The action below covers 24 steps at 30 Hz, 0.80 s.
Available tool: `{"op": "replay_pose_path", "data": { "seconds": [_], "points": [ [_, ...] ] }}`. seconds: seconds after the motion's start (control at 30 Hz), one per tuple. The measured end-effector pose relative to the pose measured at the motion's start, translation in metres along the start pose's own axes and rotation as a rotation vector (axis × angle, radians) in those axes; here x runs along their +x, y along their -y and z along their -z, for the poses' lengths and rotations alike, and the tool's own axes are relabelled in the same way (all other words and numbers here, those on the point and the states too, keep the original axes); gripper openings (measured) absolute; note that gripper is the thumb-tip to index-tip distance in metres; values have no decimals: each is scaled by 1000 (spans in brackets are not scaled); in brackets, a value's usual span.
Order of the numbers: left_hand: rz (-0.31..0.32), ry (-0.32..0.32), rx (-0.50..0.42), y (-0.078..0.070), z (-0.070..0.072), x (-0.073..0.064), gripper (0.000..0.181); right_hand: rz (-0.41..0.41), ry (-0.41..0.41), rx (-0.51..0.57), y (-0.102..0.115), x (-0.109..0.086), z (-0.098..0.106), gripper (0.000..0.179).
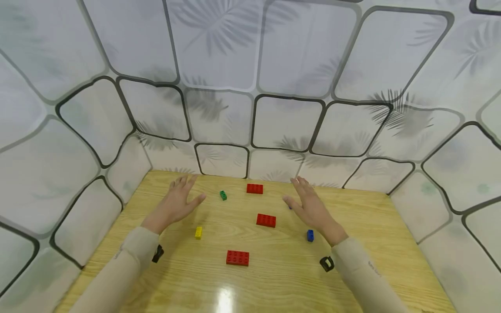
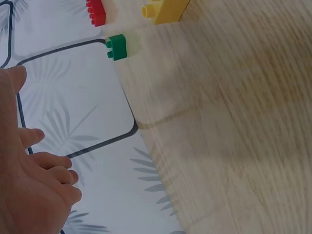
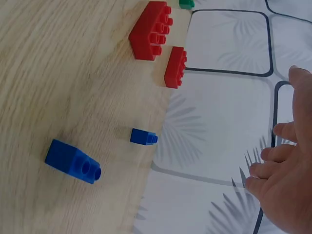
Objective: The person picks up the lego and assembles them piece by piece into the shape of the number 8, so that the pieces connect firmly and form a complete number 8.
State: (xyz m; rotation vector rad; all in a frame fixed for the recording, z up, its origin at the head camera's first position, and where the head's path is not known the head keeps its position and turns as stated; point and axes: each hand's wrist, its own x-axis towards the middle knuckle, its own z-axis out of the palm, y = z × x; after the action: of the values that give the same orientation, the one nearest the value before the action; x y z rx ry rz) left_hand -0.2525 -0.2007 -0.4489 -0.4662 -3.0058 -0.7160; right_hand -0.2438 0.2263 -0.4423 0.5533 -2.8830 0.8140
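Both hands are held above the wooden table with nothing in them. My left hand (image 1: 178, 202) is nearest a green brick (image 1: 223, 195) and a yellow brick (image 1: 198, 232). On the other side, my right hand (image 1: 312, 208) hovers by two blue bricks; the nearer blue brick (image 1: 310, 235) shows fully, while the farther one (image 3: 143, 137) is mostly hidden by the hand in the head view. Between the hands lie three red bricks: one at the back (image 1: 255, 188), one in the middle (image 1: 266, 220) and one nearer the front (image 1: 237, 258). All stand apart.
The wooden table (image 1: 274, 278) is bordered at the back and sides by a pale wall covering (image 1: 289, 121) with dark outlines and leaf prints. A black wrist device (image 1: 326, 263) sits under the right forearm, and another (image 1: 158, 254) under the left.
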Motion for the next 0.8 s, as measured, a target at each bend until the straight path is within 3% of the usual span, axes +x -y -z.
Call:
{"op": "replay_pose_path", "data": {
  "seconds": [0.27, 0.57, 0.8],
  "points": [
    [0, 5, -20, 3, -8, -11, 81, 49, 28, 37, 13, -6, -15, 76],
    [-54, -11, -68, 3, -18, -22, 80, 90, 63, 81, 24, -14, -32, 72],
    [-73, -32, -105, -3, -23, -30, 72, 119, 31, 116, 31, -19, -44, 66]
  ]
}}
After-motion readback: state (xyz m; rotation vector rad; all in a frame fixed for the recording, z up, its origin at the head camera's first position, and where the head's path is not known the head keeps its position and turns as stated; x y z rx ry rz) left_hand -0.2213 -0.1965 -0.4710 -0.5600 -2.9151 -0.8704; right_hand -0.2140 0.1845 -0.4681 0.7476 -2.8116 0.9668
